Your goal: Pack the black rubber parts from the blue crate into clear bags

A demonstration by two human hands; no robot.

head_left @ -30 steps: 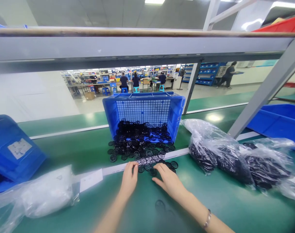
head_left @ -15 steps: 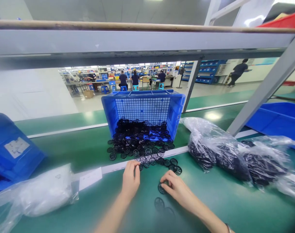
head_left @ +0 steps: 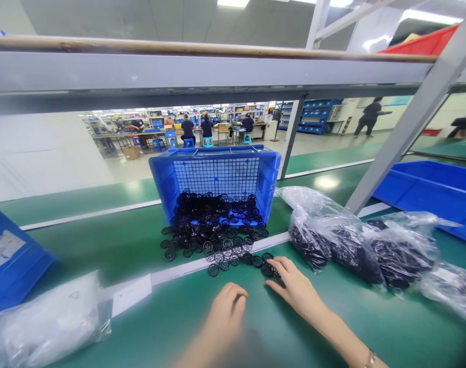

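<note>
Black spoked rings spill from a blue crate lying on its side onto the green surface. My right hand has its fingers spread at a small cluster of rings, fingertips touching the near ones. Blurred by motion, my left hand hovers nearer to me with its fingers curled; whether anything is between them is hidden.
Clear bags of black parts lie at the right, before a blue bin. At the left are a white-filled bag, a paper label and another blue bin. People sit beyond.
My right hand has moved away from me to the ring cluster, off the ring it was touching. My left hand has drawn back from the pile's edge, toward the right. The view has shifted slightly.
</note>
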